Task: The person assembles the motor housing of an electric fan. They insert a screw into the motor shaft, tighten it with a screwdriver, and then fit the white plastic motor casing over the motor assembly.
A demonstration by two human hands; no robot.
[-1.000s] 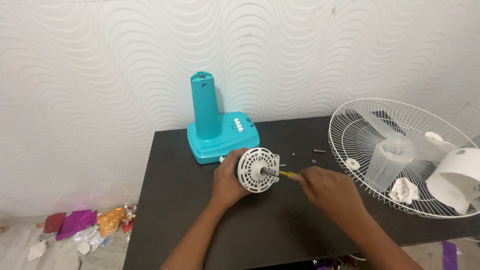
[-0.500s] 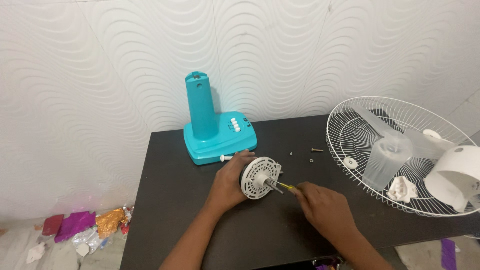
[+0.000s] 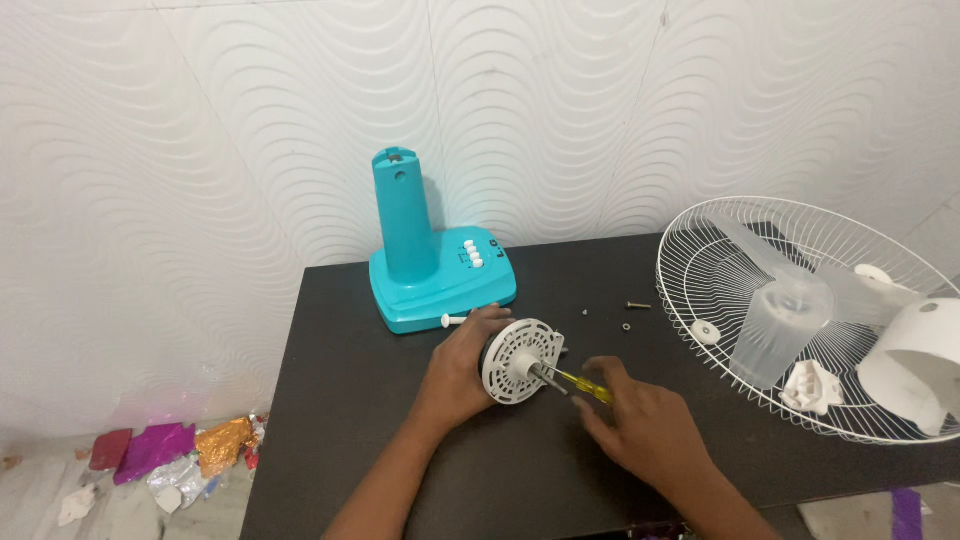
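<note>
Now your left hand [image 3: 455,375] is clamped around the fan motor [image 3: 518,361] on the dark surface [image 3: 380,450], while your right hand [image 3: 640,425] grips the yellow screwdriver [image 3: 575,381], tip against the motor's white face.

Front edge: bare table [image 3: 480,480] is left between the two forearms.
Behind motor [image 3: 518,360]: passage is blocked by the teal fan base [image 3: 440,275], just beyond the left hand [image 3: 460,365].
Right: wire guard [image 3: 800,300] is overhanging the table; loose screws [image 3: 630,312] are scattered between it and the right hand [image 3: 640,425].
Left strip: left open.
</note>
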